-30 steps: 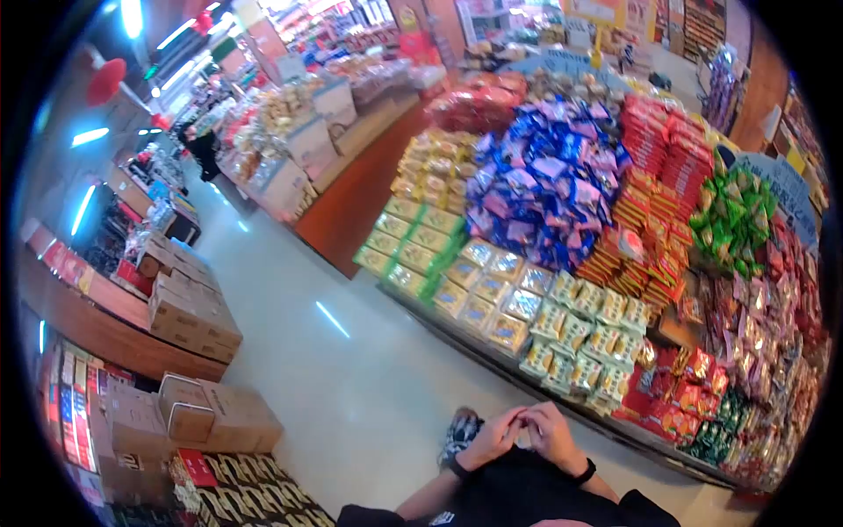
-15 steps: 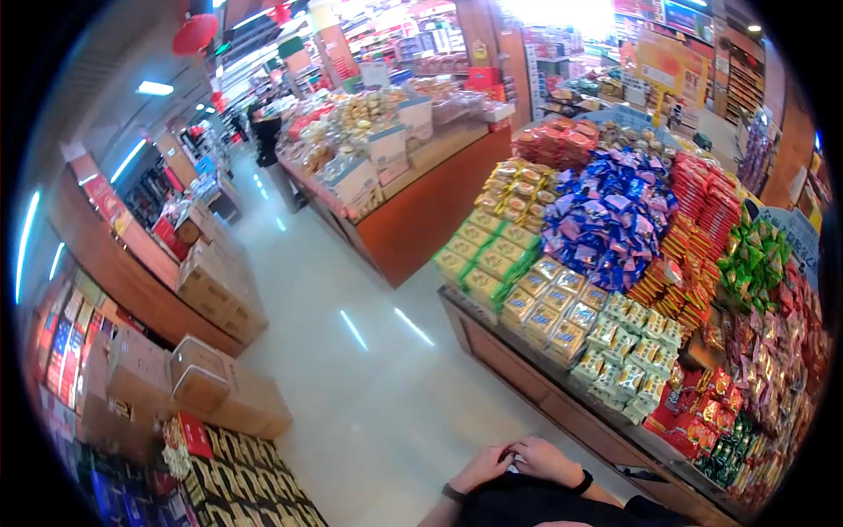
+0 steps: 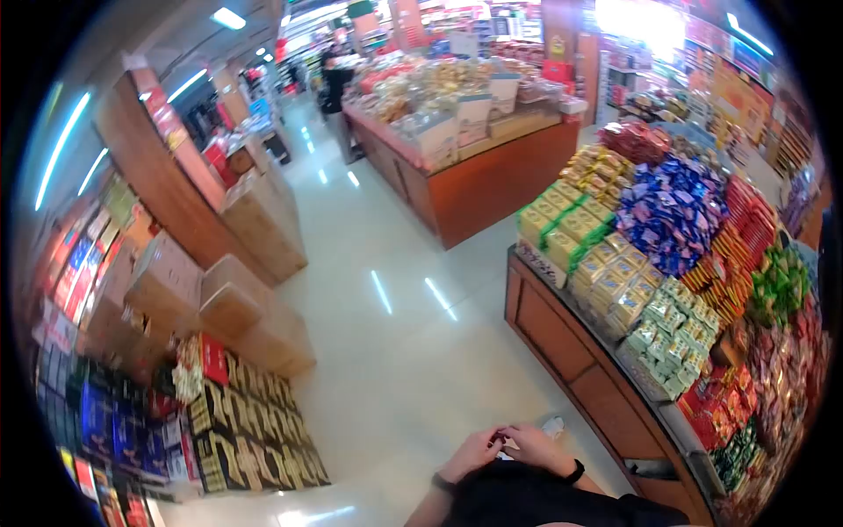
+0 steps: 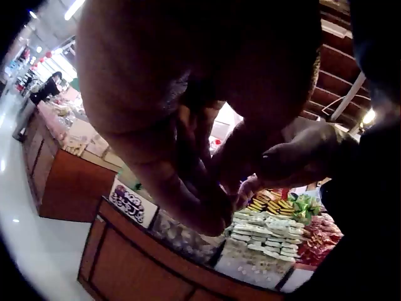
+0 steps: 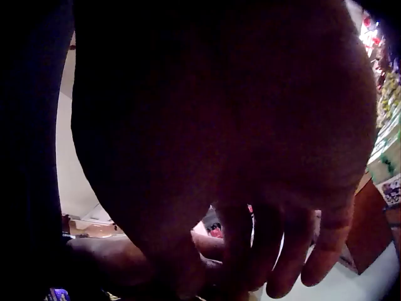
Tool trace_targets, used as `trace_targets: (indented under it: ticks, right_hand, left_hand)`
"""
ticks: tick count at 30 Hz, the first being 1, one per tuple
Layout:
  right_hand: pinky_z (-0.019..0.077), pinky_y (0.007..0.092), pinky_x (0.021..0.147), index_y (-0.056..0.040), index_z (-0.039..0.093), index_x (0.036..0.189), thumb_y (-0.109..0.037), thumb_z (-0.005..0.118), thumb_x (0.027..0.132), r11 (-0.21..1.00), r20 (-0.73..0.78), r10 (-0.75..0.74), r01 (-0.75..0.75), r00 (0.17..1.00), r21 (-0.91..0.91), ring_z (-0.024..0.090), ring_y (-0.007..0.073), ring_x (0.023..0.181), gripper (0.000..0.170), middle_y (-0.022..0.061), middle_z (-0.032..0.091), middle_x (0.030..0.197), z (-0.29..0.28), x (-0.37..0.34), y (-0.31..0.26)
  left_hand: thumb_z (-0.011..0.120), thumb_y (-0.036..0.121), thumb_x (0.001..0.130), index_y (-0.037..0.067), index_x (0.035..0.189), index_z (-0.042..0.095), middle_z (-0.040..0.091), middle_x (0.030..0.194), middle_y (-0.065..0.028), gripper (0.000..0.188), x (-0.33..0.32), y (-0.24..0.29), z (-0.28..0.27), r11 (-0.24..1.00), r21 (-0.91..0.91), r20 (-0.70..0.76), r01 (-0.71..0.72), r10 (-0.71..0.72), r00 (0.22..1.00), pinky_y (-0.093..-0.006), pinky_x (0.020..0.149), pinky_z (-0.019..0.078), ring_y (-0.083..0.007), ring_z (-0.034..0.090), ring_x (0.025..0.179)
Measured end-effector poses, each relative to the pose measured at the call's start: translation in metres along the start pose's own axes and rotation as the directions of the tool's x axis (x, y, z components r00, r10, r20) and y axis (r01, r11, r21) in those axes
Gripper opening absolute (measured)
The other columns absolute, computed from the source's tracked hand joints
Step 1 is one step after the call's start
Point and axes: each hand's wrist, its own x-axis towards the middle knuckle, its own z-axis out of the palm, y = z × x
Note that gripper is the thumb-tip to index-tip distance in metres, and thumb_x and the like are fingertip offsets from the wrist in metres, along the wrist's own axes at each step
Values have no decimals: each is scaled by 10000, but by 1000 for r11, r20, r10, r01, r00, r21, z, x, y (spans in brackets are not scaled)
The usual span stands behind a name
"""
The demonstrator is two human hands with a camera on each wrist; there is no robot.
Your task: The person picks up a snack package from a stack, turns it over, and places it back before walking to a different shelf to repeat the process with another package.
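Note:
Both hands are together low in front of the dark-clothed body in the head view. The left hand [image 3: 475, 452] meets the right hand [image 3: 536, 446] at the fingertips, with the fingers loosely bent. In the left wrist view the left hand [image 4: 169, 125] is in deep shadow, its fingers bent down toward the other hand's fingers. Over in the right wrist view the right hand [image 5: 232, 138] fills most of the picture, fingers hanging loosely bent and slightly spread. No object shows clearly between the fingers. A dark band circles each wrist.
Right of the hands stands a wooden display counter [image 3: 562, 351] heaped with packaged snacks [image 3: 667, 334]. Another counter [image 3: 500, 180] stands ahead. Cardboard boxes [image 3: 255, 307] and stacked black-and-gold boxes [image 3: 255, 430] line the left. A person in dark clothes [image 3: 335, 97] stands beside the aisle floor [image 3: 386, 351].
The head view has swung left, so the snack counter has shifted right and more aisle and left-side boxes show. The hands stay together in front of the body.

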Motion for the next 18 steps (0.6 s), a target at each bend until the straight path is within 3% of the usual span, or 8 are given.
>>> trace_targets:
  ticks: [1, 2, 8, 10, 14, 18]
  right_hand:
    - [487, 402, 743, -47, 598, 1059, -166, 653, 795, 999, 50, 28, -27, 998, -26, 588, 343, 866, 295, 166, 602, 916, 7, 4, -6]
    - [486, 401, 750, -40, 604, 1042, -174, 655, 796, 999, 71, -37, 34, 997, 40, 587, 343, 867, 285, 165, 602, 923, 15, 10, -6]
    - [485, 396, 755, -30, 607, 1053, -174, 660, 786, 977, 219, -209, 213, 953, 4, 591, 327, 868, 308, 152, 603, 909, 42, 40, -40]
    - [485, 394, 764, -27, 607, 1056, -173, 659, 784, 971, 286, -220, 237, 933, -24, 591, 324, 879, 313, 150, 604, 914, 47, 46, -53]
    - [481, 395, 796, -21, 607, 1063, -172, 660, 777, 966, 435, -225, 258, 872, -18, 586, 324, 913, 328, 156, 603, 944, 69, 61, -65]
    - [478, 400, 805, -20, 607, 1054, -166, 663, 772, 938, 419, -334, 343, 844, 58, 581, 332, 919, 322, 168, 596, 959, 90, 74, -71]
  left_hand:
    - [533, 120, 896, 11, 1142, 561, 667, 938, -169, 271, -12, -6, -4, 1000, -13, -30, 14, -14, 999, -347, 748, 526, -271, 669, 830]
    - [536, 111, 895, 15, 1152, 557, 671, 950, -164, 275, -23, -12, -9, 999, -17, -45, 39, -39, 998, -341, 760, 530, -259, 672, 843]
    - [575, 145, 902, 46, 1210, 528, 686, 972, -132, 327, -70, -12, -46, 988, -84, -145, 130, -141, 979, -330, 737, 551, -243, 685, 835]
    - [579, 151, 902, 51, 1209, 531, 684, 949, -139, 327, -83, -27, -43, 997, -53, -245, 54, -65, 967, -329, 727, 550, -241, 687, 836]
    - [569, 95, 884, 20, 1172, 547, 682, 913, -161, 299, -112, -25, -52, 988, -99, -331, 118, -144, 933, -330, 736, 543, -239, 687, 811]
    - [572, 75, 857, 19, 1163, 553, 668, 897, -170, 312, -126, -43, -60, 991, -95, -415, 91, -123, 902, -335, 722, 531, -253, 674, 802]
